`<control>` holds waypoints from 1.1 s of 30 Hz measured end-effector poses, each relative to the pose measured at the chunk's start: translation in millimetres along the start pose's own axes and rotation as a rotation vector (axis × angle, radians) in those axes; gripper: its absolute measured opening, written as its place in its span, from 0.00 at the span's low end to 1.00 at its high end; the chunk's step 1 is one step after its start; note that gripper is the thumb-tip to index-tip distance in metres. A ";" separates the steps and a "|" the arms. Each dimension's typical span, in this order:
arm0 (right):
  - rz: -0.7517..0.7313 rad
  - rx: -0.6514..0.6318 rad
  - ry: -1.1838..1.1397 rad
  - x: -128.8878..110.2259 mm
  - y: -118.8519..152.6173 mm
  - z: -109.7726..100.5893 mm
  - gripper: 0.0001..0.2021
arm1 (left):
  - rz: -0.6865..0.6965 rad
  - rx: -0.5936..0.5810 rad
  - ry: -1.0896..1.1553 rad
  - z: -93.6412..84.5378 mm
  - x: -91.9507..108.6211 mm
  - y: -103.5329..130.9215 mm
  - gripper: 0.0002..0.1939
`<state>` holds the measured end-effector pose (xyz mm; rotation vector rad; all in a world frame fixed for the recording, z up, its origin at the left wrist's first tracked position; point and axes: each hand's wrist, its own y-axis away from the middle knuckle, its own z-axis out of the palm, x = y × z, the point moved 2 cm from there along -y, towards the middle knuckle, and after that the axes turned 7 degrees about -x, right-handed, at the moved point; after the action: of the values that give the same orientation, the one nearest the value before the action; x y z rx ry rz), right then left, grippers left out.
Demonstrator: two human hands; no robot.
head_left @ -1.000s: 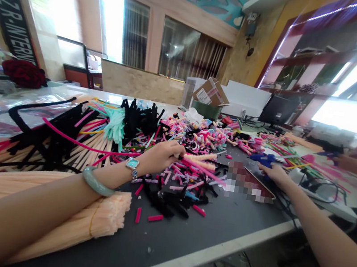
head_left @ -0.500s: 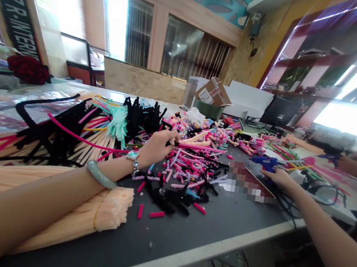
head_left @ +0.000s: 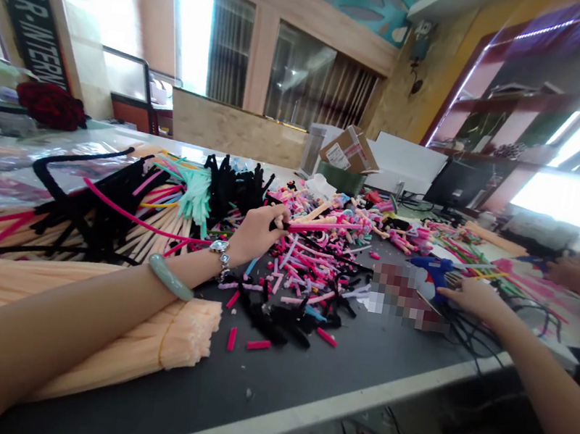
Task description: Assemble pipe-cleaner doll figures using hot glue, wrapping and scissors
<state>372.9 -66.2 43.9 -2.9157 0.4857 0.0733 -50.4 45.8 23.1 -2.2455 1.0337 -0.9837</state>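
My left hand is closed on a small bundle of fuzzy pipe cleaners, pink and peach, with a black part at the fingertips. The pink ends point right, over a heap of short cut pieces. On the right, my right hand has its fingers at the handle of a blue hot glue gun. The grip is partly hidden. A glue stick sticks out of the gun's rear. Below the gun lies a dark reddish flat thing, partly blurred out.
A banded bundle of peach pipe cleaners lies under my left forearm. Black and mint bundles stand behind. Black cables run by my right hand. Another person's hand is at the far right. A cardboard box sits at the back.
The view has shifted slightly. My right hand sits a little farther right and lower along the glue gun's handle. My left hand still holds the pipe cleaners, almost in place.
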 end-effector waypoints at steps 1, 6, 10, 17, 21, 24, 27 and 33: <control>0.015 -0.025 0.046 -3.5 5.1 -3.1 0.20 | -0.006 0.002 0.003 0.0 0.0 0.1 0.06; 0.007 -0.080 0.209 -50.7 35.8 -19.0 0.17 | -0.019 0.005 0.004 0.6 -0.8 0.5 0.06; -0.173 -0.139 0.309 -118.3 55.0 -22.2 0.20 | -0.035 0.032 0.024 0.2 -3.0 0.0 0.07; -0.404 -0.169 0.239 -202.0 46.2 -3.0 0.14 | -0.110 0.062 0.046 -2.5 -15.0 -2.9 0.08; -0.473 -0.219 0.186 -217.8 26.7 7.0 0.12 | -0.158 0.077 0.025 -7.0 -21.1 -4.3 0.09; -0.488 -0.279 0.157 -215.4 12.1 8.9 0.11 | -0.162 0.086 0.021 -8.4 -25.2 -5.5 0.09; -0.489 -0.390 0.139 -203.8 3.4 8.7 0.09 | -0.141 0.094 0.049 -7.7 -29.3 -6.5 0.09; -0.449 -0.543 0.115 -176.6 8.3 12.5 0.09 | -0.147 0.103 0.059 -6.4 -31.3 -6.4 0.10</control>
<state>203.1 -15.6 44.1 -3.4923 -0.2277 -0.0314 -66.8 73.6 18.6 -2.2441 0.8314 -1.1441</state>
